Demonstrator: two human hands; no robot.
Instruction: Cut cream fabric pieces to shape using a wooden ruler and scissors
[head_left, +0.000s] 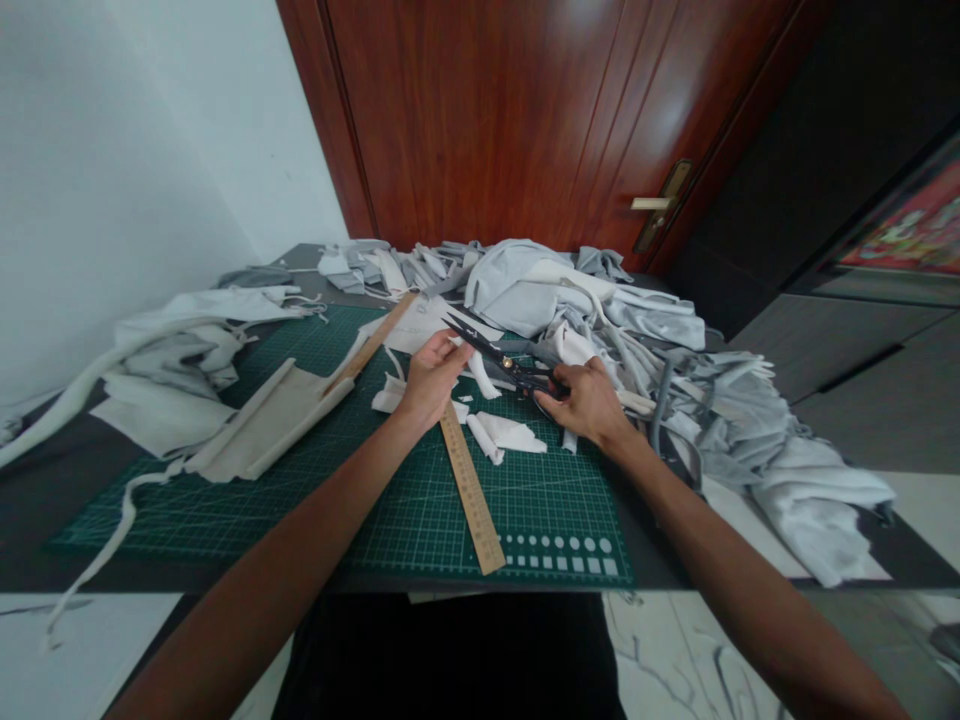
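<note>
My right hand [589, 402] is closed around the handles of black scissors [508, 362], whose blades point to the upper left. Between the fingertips of my left hand [433, 374] is a small white fabric piece [486, 380], close to the blades; part of it curls down below them. How far the blades are apart is hard to see. Beneath my left hand a wooden ruler [472, 490] lies on the green cutting mat [555, 510]. White fabric scraps [510, 434] rest on the mat between my hands, and another scrap [386, 397] sits left of my left wrist.
A heap of grey and white fabric [517, 285] runs along the back and right side. More cloth [180, 360] lies at the left, near a beige fabric piece [277, 425] with rolled edges. A second wooden ruler [379, 335] lies behind. A wooden door [480, 120] stands beyond the table.
</note>
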